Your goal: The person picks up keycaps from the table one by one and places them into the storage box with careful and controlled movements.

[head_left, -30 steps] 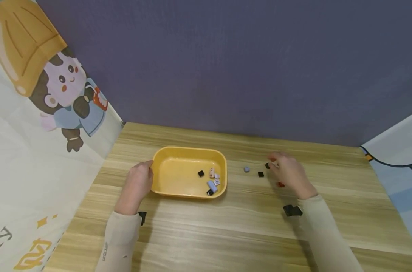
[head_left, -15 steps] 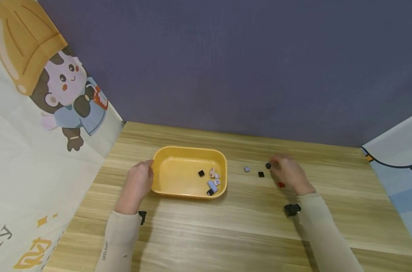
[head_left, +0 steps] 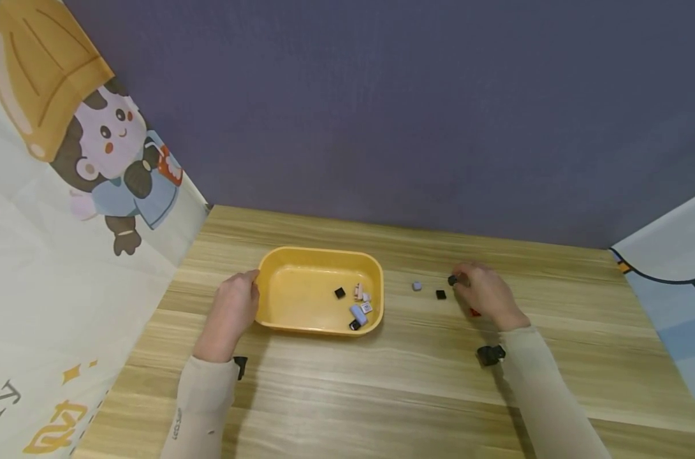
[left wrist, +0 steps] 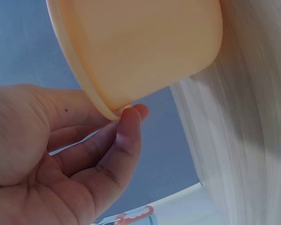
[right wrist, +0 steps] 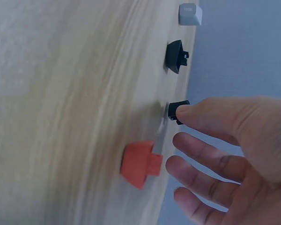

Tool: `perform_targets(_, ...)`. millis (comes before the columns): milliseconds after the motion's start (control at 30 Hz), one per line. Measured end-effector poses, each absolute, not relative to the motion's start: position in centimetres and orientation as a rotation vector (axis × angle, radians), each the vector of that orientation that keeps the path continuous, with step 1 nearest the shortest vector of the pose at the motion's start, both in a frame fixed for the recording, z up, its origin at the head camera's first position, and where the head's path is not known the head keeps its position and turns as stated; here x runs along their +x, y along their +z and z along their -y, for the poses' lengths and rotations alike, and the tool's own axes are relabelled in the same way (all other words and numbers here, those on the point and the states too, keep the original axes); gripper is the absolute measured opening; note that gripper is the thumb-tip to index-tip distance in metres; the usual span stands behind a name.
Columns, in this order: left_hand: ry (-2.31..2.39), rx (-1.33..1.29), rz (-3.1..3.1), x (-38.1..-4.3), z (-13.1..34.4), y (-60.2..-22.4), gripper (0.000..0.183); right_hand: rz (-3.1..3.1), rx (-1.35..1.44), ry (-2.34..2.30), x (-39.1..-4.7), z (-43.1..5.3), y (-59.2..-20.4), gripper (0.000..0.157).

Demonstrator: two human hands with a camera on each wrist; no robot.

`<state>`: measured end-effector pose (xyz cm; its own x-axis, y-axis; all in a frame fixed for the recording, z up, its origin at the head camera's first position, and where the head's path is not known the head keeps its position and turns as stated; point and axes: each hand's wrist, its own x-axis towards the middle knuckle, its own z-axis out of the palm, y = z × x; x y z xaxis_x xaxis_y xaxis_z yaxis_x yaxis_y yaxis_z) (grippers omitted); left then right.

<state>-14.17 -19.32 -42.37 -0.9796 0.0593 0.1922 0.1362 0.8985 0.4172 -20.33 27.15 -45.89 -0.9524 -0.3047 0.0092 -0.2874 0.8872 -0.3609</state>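
Observation:
My left hand pinches the left rim of a yellow plastic tray; thumb and fingers meet at the rim in the left wrist view. Over on the right, my right hand pinches a small black keycap at the table surface. The thumb covers part of that keycap, and the index finger is hidden behind it. The other fingers hang loosely bent. A red keycap lies stem-out close to these fingers. Another black keycap and a pale grey keycap lie in line further left, towards the tray.
Inside the tray's right end lie several keycaps, among them a black one, a long lavender one and a white one. A dark blue-grey panel rises behind the wooden table. Printed cloth hangs at both sides.
My right hand has come down and closed its thumb and finger on the black keycap. The left hand and the tray stay where they were.

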Motion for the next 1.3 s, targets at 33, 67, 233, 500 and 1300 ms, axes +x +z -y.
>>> perform_targets(33,-0.656,-0.147,2.891,-14.2,19.3,-42.4,0.029,-3.008,-0.474,-0.563,-20.3,-27.1,-45.9,0.033)
perform_targets(67,-0.658,-0.145,2.891,-14.1,19.3,-42.4,0.029,-3.014,-0.48,-0.563,-20.3,-27.0,-45.8,0.033)
perform_targets(233,-0.673,-0.141,2.892,-14.0,19.4,-42.5,0.03,-3.031,-0.514,-0.575,-20.1,-26.1,-44.9,0.034)
perform_targets(500,-0.679,-0.137,2.899,-14.0,19.5,-42.5,0.03,-3.018,-0.559,-0.683,-19.4,-22.6,-42.4,0.034)
perform_targets(1300,-0.665,-0.156,2.902,-14.2,19.5,-42.5,0.03,-3.058,-0.993,-0.724,-17.8,-13.0,-39.6,0.026)
